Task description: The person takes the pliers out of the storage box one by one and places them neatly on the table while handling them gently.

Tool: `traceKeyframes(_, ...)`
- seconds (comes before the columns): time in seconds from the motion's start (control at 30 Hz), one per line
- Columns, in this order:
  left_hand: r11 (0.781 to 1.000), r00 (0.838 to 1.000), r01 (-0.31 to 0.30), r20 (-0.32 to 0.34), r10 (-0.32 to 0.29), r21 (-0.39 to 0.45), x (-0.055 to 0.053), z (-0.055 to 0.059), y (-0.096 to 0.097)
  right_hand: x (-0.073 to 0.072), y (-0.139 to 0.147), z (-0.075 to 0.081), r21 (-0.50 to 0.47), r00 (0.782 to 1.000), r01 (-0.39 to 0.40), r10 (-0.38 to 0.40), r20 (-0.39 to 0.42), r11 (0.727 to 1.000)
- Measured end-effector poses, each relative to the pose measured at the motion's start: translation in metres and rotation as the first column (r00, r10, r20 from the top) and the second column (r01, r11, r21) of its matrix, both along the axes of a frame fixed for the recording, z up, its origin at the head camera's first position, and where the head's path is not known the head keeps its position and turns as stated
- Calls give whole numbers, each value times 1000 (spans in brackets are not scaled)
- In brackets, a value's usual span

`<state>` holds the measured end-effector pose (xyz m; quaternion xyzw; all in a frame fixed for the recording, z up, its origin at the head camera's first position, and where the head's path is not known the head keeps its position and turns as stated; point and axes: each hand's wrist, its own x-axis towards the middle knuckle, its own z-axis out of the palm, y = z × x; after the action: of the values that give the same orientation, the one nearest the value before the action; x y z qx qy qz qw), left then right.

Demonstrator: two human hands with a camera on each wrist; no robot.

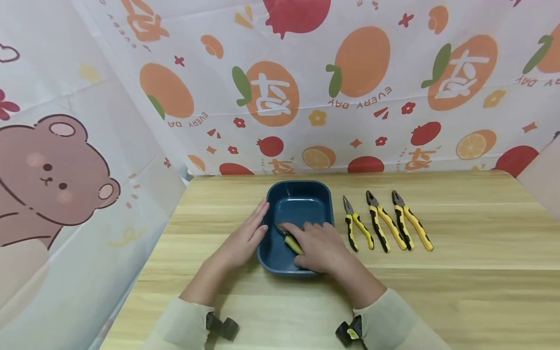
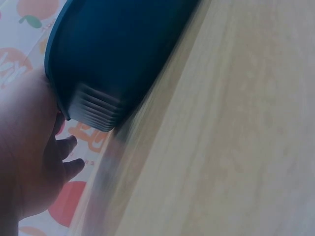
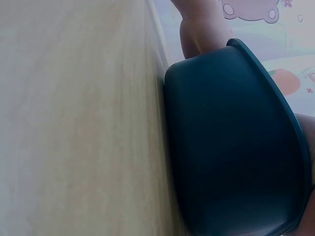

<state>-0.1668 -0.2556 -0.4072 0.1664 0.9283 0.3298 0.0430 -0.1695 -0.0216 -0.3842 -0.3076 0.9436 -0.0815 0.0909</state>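
Observation:
A deep blue rectangular tray stands on the wooden table. My left hand lies along its left side, fingers fairly straight against the rim; several of those fingers show outside the wall in the left wrist view. Inside the tray, my right hand holds a pair of pliers with yellow-and-black handles, their head pointing up and left. The index finger reaches toward the pliers' head, and the palm hides part of the handles. From the right wrist, only the tray's outer wall shows, hiding the pliers.
Right of the tray, three pliers lie in a row, heads away from me: slim long-nose pliers, then a larger pair and another larger pair. A fruit-printed cloth hangs behind the table.

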Motion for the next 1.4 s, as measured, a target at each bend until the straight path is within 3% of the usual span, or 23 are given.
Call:
traceKeyframes(0.2, 1000, 1000, -7, 4, 7, 1, -1, 4, -1, -2, -1, 2, -23, 1000, 13, -14, -21, 1000)
traceKeyframes(0.43, 1000, 1000, -4, 3, 4, 4, 0, 5, 0, -1, -2, 1, -46, 999, 41, -41, 13, 998)
traceKeyframes(0.67, 1000, 1000, -3, 5, 3, 4, 0, 5, 1, 1, -1, -2, -10, 999, 32, -31, 37, 999)
traceKeyframes(0.87, 1000, 1000, 9, -26, -9, 21, 0, 2, 1, 1, -1, -2, 17, 1000, 8, -8, 7, 1000)
traceKeyframes(1.4, 1000, 1000, 8, -9, -8, 28, -2, -1, 0, 0, 1, -3, -8, 999, -31, 32, 15, 999)
